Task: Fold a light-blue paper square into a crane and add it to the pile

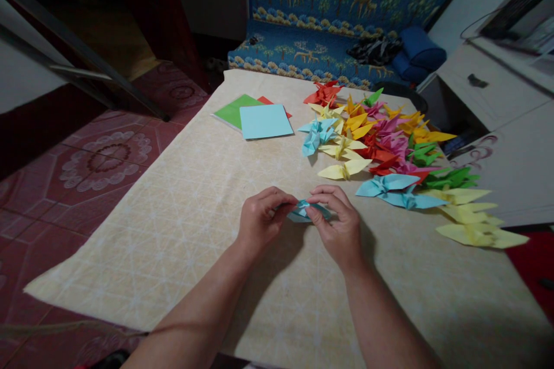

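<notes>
Between my two hands, just over the middle of the table, is a small light-blue folded paper (298, 216), part of it hidden by my fingers. My left hand (266, 216) pinches its left end between thumb and fingertips. On the other side, my right hand (337, 219) grips the paper with thumb below and fingers curled over the top. Beyond my right hand lie many finished paper cranes; a pale yellow crane (345, 170) and a light-blue crane (385, 184) are the nearest.
Stacks of square paper, light-blue (266, 122), green (234, 110) and red, lie at the far left of the cloth-covered table (173, 230). Colourful cranes (389, 132) crowd the right side. Behind stands a blue patterned sofa (303, 40); a white cabinet (489, 98) is at right.
</notes>
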### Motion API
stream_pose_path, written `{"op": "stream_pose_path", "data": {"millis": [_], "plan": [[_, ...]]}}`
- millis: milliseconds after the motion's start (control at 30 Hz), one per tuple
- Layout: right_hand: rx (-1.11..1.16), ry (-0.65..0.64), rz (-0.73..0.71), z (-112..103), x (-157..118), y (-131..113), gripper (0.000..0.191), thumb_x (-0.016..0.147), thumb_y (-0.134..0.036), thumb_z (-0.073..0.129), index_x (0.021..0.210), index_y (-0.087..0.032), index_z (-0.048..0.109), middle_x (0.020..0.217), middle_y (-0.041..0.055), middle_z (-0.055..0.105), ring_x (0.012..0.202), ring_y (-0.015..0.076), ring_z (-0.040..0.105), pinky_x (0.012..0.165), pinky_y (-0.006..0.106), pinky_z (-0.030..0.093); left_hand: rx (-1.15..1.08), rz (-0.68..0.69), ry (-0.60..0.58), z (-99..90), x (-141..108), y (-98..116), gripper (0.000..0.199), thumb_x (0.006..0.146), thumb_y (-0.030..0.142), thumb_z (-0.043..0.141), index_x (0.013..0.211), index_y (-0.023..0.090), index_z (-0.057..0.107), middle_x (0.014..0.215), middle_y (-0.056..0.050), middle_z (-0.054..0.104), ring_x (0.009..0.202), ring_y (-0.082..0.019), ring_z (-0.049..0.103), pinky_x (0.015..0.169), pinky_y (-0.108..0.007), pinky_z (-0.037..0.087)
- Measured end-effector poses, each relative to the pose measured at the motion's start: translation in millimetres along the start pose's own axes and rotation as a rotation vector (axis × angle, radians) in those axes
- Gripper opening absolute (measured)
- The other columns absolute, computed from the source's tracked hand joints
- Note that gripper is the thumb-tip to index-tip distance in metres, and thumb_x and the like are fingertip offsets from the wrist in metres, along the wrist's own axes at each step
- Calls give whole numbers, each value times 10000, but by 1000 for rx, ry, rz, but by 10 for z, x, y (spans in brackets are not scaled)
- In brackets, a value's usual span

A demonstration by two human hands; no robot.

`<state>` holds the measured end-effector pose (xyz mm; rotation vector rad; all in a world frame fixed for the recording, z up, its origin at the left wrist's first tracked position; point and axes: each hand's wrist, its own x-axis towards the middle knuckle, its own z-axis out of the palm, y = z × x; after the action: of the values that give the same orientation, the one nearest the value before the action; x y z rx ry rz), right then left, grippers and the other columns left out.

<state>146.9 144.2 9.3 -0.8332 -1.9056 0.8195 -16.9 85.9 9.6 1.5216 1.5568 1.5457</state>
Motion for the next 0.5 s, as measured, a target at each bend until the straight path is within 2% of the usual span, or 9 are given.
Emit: {"op": "stream_pose_path", "data": {"millis": [500], "plan": [[-78,23,10,40,-14,4,92,864,-170,624,799,-227,654,977,55,636,967,223,613,874,408,475,-16,-86,28,40,8,-16,123,777,181,684,778,228,798,686,-72,693,612,-175,597,557,-272,427]]}}
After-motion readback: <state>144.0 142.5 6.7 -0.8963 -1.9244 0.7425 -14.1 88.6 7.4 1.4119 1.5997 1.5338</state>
